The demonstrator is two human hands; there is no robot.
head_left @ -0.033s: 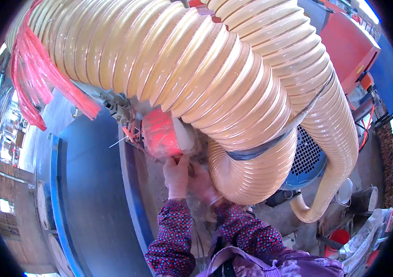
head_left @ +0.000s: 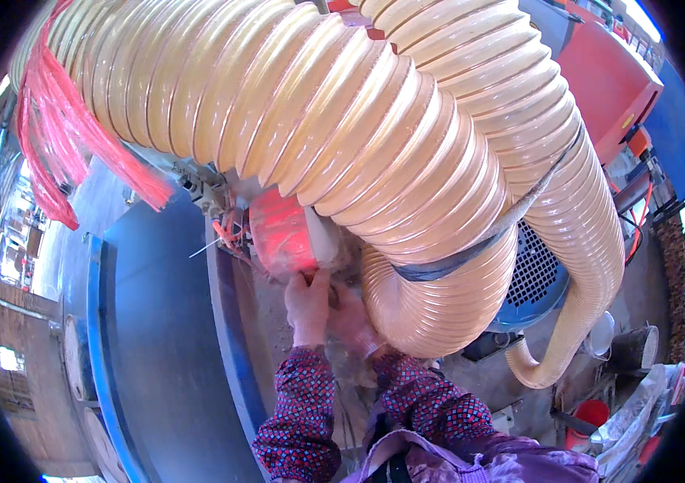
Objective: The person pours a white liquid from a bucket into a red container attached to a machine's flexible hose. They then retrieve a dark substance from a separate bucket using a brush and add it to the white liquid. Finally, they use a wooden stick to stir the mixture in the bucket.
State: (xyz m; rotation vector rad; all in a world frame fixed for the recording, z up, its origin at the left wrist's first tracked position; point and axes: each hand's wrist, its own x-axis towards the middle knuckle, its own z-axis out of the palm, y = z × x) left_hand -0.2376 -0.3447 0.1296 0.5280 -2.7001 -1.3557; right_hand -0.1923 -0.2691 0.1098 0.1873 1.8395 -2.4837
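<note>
My left hand [head_left: 308, 307], pale and perhaps gloved, is closed just under a red, drum-shaped machine part [head_left: 279, 233] with a whitish side. Its fingertips are pressed together, and what they pinch is too small to make out. Close beside it on the right is my right hand [head_left: 352, 322], partly blurred, with its fingers hidden behind the left hand and in haze. A thick ribbed cream hose [head_left: 302, 105] arches over both hands and bends down right beside the right one. A dark strap [head_left: 455, 259] wraps around that hose.
A second ribbed hose [head_left: 575, 201] runs down on the right, in front of a blue motor housing with a grille [head_left: 531, 270]. A dark blue panel [head_left: 169, 322] stands at left. Pink plastic strands [head_left: 77, 137] hang upper left. A red bucket [head_left: 589, 419] sits lower right.
The pink strands have swung slightly. Both hands stay in nearly the same place under the red part.
</note>
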